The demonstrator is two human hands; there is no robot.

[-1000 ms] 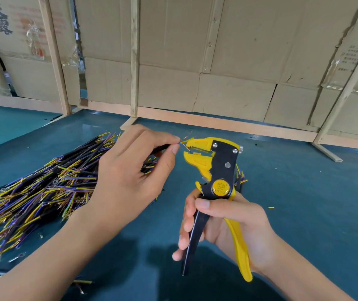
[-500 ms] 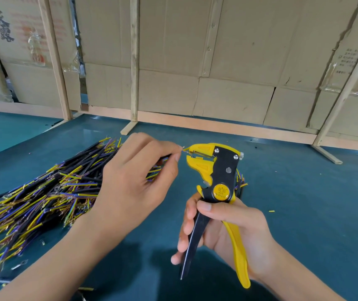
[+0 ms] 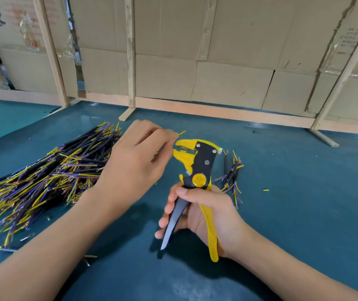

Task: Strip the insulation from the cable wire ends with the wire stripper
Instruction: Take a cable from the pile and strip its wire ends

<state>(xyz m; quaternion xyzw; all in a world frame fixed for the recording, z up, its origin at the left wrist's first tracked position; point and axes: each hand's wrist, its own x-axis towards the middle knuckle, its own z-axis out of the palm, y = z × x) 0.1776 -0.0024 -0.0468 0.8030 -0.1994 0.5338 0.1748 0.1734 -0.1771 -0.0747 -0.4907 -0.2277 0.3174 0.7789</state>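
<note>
Protruding wire tip [image 3: 181,132] beyond left hand [image 3: 136,161]

1 head-worn view looks forward and down, close over the table [image 3: 303,213], facing a cardboard wall [image 3: 228,51].

Both hands raised in front, forearms reaching in from below.
The left hand [image 3: 139,161] has fingers curled, fingertips pinched together at its far edge; the right hand [image 3: 204,211] is upright, fingers and thumb wrapped in a grip.
</note>
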